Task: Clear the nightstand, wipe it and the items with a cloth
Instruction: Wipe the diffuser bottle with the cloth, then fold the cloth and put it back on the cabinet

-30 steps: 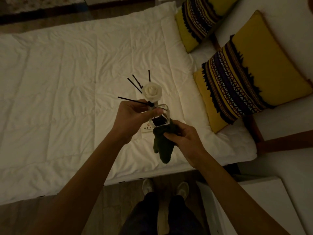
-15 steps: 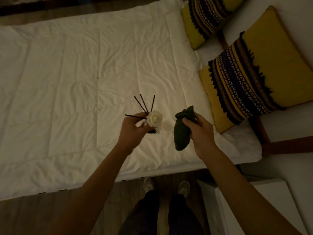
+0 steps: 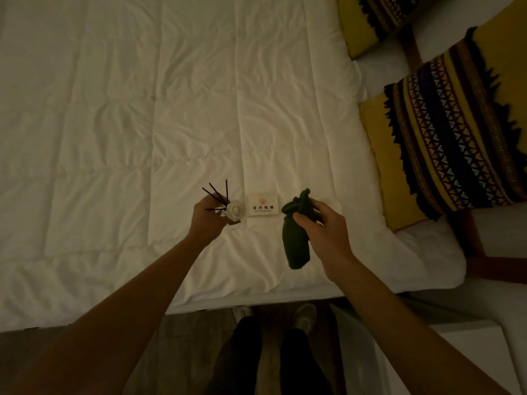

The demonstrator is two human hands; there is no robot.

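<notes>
- Nearest to me: white corner of the nightstand (image 3: pixel 470 354) at lower right, beside my feet on the floor; its top is only partly in view.
- My right hand (image 3: pixel 325 232) is closed round the upper end of a dark green cloth (image 3: pixel 295 240). The cloth hangs limp below the fingers, above the bed's near edge. I judge it soft and light, with no slip risk; bunching it in the palm gives better wiping contact than this end grip.
- My left hand (image 3: pixel 206 219) pinches a reed diffuser (image 3: pixel 231 213) low over the white duvet (image 3: pixel 114 124): thin black sticks fan out above a white rose. The bottle is mostly hidden by my fingers, so I cannot tell whether it touches the bedding.
- Handling judgement: bottle probably glass, so smooth and fragile, and top-heavy on soft bedding. Sticks are thin and snappable. Hold the bottle body, never the sticks or rose.
- The hands are well apart, with a small white printed card (image 3: pixel 262 205) lying flat on the duvet between them. It looks thin and light; lift it by an edge.
- Farther right: yellow patterned cushions (image 3: pixel 445 143).
</notes>
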